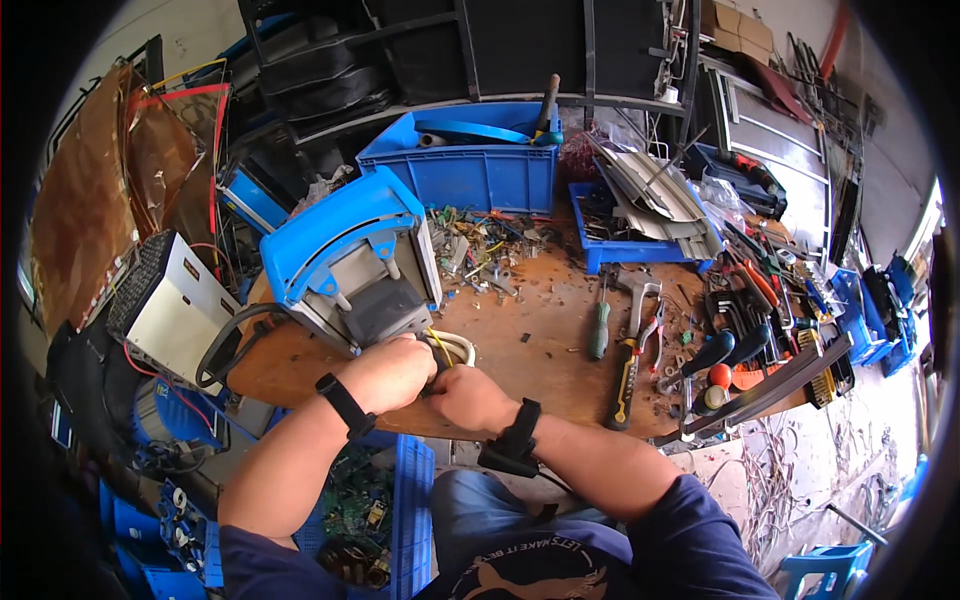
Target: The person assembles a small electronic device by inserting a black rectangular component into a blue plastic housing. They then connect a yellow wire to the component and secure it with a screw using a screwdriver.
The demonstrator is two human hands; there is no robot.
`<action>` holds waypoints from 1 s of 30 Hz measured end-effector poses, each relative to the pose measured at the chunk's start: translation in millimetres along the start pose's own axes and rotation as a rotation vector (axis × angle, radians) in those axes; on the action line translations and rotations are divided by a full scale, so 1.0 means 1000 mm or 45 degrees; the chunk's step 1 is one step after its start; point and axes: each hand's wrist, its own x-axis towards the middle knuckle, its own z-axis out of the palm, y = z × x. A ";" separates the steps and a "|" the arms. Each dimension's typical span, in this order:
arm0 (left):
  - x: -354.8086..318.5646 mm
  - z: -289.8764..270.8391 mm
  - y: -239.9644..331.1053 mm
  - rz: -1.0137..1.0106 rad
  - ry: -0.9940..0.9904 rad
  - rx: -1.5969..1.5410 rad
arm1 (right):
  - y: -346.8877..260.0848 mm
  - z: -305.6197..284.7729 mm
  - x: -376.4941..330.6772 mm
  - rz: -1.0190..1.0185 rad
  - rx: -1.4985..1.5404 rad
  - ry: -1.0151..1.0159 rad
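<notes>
A blue and grey machine housing (340, 240) with a dark grey box on its front stands tilted at the left of the wooden table. My left hand (392, 374) is closed right by the dark box's lower edge. Beside it, my right hand (474, 402) is closed too, its fingers nearly touching the left ones. A thin yellow strand (440, 349) rises between the two hands. Just behind the right hand lies a looped off-white cable (458, 346). The fingers hide what they grip. Both wrists wear black bands.
Right of my hands lie a hammer (627, 370), a green-handled screwdriver (599, 330) and red pliers (655, 330). More hand tools crowd the table's right end. Scraps lie before a blue crate (470, 178) at the back. A blue bin (412, 510) of circuit boards stands below the table edge.
</notes>
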 end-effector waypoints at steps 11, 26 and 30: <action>0.007 -0.009 0.001 -0.022 0.042 -0.240 | -0.027 0.005 -0.022 -0.409 -1.061 0.157; 0.007 0.008 -0.016 -0.029 0.019 -0.396 | 0.032 0.027 -0.018 0.627 1.919 -0.501; 0.005 0.008 -0.017 -0.005 0.036 -0.382 | 0.025 0.035 -0.018 0.636 2.021 -0.398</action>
